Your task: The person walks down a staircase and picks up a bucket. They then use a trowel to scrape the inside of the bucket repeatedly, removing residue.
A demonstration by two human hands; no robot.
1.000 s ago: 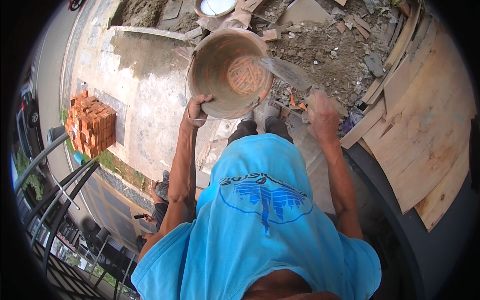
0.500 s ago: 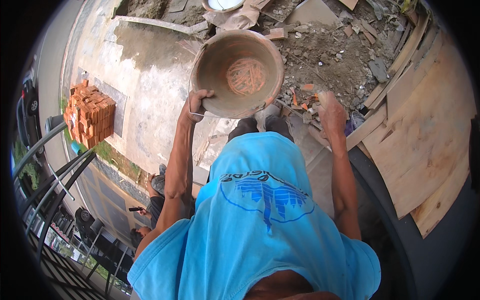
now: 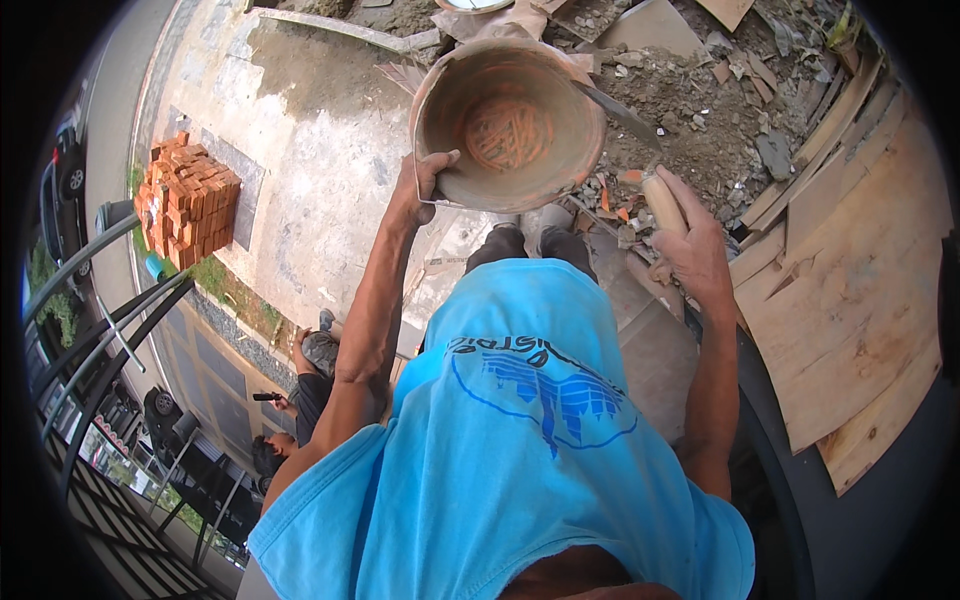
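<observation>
A worn bucket with an orange-streaked bottom is tilted so its inside shows, up front in the middle. My left hand is closed on its near-left rim, thumb over the edge, beside the thin wire handle. To the right, my right hand is wrapped round the pale wooden handle of a trowel. The trowel's grey blade reaches up and left to the bucket's right rim; whether it touches the rim I cannot tell.
Rubble and soil with broken tile spread ahead and right. Plywood sheets lean at the right. A brick stack stands left on the pavement. Another person sits at lower left holding a dark object. Metal railings curve along the left.
The bucket and my left hand have shifted right and slightly up in view. My right hand has turned, and the trowel's handle and blade now show plainly, pointing toward the bucket.
</observation>
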